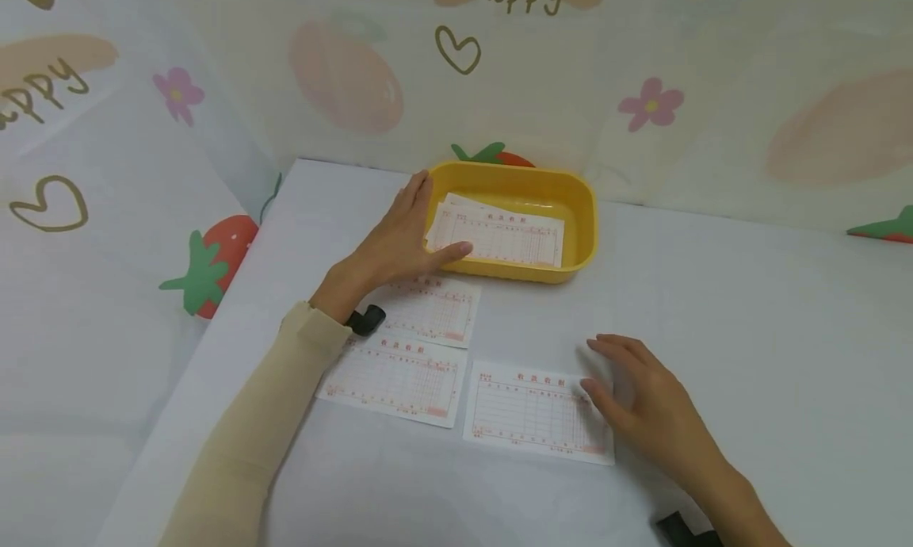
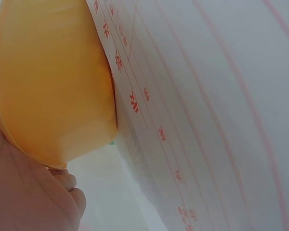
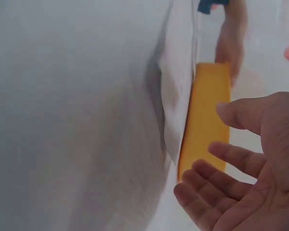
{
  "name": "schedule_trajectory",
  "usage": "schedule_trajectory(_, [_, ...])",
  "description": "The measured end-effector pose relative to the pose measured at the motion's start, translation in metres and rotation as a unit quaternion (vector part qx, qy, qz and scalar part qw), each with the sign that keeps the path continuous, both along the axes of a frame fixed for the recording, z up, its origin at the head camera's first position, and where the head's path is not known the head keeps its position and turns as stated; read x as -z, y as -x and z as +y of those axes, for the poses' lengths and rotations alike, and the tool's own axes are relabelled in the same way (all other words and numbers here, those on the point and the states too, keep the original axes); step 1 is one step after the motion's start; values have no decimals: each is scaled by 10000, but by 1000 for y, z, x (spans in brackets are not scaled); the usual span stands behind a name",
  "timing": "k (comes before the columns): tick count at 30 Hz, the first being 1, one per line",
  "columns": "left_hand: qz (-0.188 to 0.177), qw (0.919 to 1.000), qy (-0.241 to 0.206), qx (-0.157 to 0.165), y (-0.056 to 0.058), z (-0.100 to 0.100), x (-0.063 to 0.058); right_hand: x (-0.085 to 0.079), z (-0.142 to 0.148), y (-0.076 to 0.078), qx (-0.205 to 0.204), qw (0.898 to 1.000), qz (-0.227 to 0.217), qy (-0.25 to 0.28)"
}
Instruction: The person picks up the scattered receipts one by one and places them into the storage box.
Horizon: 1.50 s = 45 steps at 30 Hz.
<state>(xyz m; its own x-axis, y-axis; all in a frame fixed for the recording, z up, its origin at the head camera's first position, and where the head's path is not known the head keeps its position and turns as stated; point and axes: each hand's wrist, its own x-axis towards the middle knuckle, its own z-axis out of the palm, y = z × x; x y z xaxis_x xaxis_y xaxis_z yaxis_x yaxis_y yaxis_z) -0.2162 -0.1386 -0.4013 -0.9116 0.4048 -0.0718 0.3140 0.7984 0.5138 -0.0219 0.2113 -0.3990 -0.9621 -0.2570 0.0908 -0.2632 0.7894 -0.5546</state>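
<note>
A shallow yellow tray (image 1: 583,238) holds several printed paper slips (image 1: 499,234) with red lettering. My left hand (image 1: 392,238) grips the tray's left end, with the thumb across the near rim and the fingers at the far left corner. In the left wrist view, those fingertips curl past the yellow rim (image 2: 33,154). My right hand (image 1: 652,404) hovers with loosely bent, spread fingers over the right edge of a paper slip (image 1: 531,412) and holds nothing. The right wrist view shows its open palm (image 3: 274,183), with the yellow tray beyond.
Two more slips lie left of centre, one (image 1: 431,313) just below the tray and partly under my left wrist, the other (image 1: 399,380) nearer me. A white cover (image 1: 749,317) spreads over the table. Behind the tray stands a patterned backdrop (image 1: 556,79).
</note>
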Motion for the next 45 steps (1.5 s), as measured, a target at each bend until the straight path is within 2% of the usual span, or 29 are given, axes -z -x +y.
schedule_trajectory(6, [6,10000,-23,31,0,0,-1,6,-6,-10,-88,9995,144,-276])
schedule_trajectory(15, [-39,10000,-20,13,-1,-1,1,4,-7,-22,-137,9985,56,-527])
schedule_trajectory(26, [-82,9999,39,67,0,0,3,11,-7,-27,-183,9957,53,-903])
schedule_trajectory(36, [-9,10000,-6,-49,-2,-1,1,5,-9,-34,-138,9945,144,-1031])
schedule_trajectory(45, [-31,10000,-10,-38,-1,-1,2,0,-15,-42,112,9913,-112,-1309])
